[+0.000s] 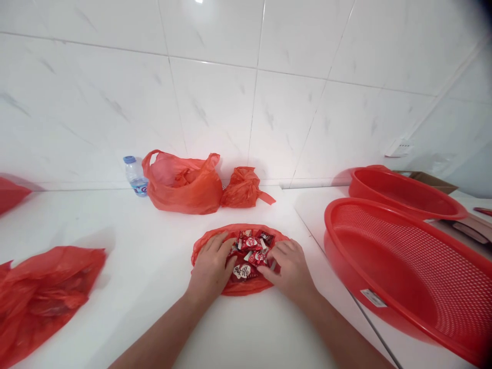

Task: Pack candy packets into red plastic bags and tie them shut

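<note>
Forearms, hands at pkts, lbls unclear

Five red plastic bags can be counted: an open bag, taken as the dial's centre; a large bag at 11 o'clock; a small bag at 12; a crumpled bag at 9; and a cut-off bag near 10. In the central one, at least five wrapped packets are seen; their full number cannot be told. One bottle is found at 10. Two red baskets are counted, a near basket at 3 and a far basket at 2.
</note>
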`<action>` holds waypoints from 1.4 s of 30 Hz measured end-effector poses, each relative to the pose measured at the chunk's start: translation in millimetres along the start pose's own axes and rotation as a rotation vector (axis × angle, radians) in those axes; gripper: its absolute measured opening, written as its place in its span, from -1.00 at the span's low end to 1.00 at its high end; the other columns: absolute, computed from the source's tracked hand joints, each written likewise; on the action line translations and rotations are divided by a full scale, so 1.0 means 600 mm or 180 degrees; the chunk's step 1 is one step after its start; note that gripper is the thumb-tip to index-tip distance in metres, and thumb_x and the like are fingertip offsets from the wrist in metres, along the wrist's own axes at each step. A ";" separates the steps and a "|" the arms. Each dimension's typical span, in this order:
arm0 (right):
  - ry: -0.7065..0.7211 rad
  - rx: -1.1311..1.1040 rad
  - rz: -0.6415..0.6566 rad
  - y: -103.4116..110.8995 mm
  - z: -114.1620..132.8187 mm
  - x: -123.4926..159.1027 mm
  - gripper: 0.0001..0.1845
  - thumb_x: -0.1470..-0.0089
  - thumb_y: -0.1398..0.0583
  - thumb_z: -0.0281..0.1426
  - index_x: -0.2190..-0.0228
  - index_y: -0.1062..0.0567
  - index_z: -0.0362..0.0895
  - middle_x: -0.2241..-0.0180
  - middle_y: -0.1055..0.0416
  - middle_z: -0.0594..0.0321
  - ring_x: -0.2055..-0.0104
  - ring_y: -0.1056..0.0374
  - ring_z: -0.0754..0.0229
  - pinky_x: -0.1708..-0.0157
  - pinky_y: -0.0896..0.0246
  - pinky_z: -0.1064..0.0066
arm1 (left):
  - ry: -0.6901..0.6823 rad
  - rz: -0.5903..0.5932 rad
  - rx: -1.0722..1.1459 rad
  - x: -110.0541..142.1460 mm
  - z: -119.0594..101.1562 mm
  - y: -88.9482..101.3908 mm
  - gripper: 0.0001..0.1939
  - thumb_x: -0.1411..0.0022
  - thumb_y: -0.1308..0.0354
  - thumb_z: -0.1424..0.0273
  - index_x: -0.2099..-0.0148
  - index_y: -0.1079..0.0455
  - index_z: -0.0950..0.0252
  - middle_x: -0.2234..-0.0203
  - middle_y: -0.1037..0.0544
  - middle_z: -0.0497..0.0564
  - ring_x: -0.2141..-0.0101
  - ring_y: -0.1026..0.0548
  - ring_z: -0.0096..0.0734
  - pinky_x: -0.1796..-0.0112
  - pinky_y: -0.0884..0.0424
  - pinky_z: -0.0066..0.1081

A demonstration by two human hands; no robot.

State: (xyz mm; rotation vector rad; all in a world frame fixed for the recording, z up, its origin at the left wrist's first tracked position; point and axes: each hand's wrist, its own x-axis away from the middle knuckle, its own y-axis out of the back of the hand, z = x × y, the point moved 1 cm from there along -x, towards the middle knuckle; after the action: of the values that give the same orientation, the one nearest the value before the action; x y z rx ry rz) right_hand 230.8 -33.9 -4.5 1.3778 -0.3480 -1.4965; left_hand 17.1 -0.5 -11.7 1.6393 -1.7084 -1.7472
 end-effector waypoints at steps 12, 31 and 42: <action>0.0064 0.0217 -0.0226 -0.004 0.011 0.005 -0.89 0.05 -0.16 -0.46 0.57 -0.38 -0.09 0.55 -0.33 0.28 0.40 -0.24 0.17 0.09 -0.14 0.16 | 0.0112 -0.0057 -0.0190 0.001 0.001 0.003 -0.65 -0.21 0.03 0.55 -0.01 -0.37 0.24 0.08 -0.50 0.09 0.13 -0.46 -0.16 0.13 -0.41 -0.12; -0.1731 -0.0342 -0.0657 0.001 -0.074 0.026 -0.45 -0.04 -0.13 -0.16 -0.03 -0.30 -0.14 0.18 -0.36 0.09 0.19 -0.34 0.08 0.32 -0.29 0.31 | -0.0878 -0.0253 0.0242 0.020 -0.046 0.030 -0.84 -0.23 -0.01 0.53 0.18 -0.37 0.27 0.33 -0.48 0.04 0.30 -0.41 -0.34 0.24 -0.35 -0.27; -0.1848 -0.0044 0.0324 0.023 -0.074 0.020 -0.58 -0.04 -0.06 -0.04 0.63 -0.26 -0.08 0.62 -0.27 0.35 0.54 -0.21 0.22 0.54 -0.04 0.43 | -0.0703 0.0466 -0.0008 0.055 -0.069 0.036 -0.72 -0.12 -0.18 0.43 0.09 -0.32 0.24 0.29 -0.47 0.03 0.29 -0.41 -0.24 0.30 -0.35 -0.27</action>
State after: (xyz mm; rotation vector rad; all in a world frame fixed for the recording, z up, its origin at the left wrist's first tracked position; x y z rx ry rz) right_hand 277.7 -31.4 -14.1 0.8751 -0.7542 -1.7886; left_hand 25.8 -56.0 -0.5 1.3235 -1.8657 -1.9164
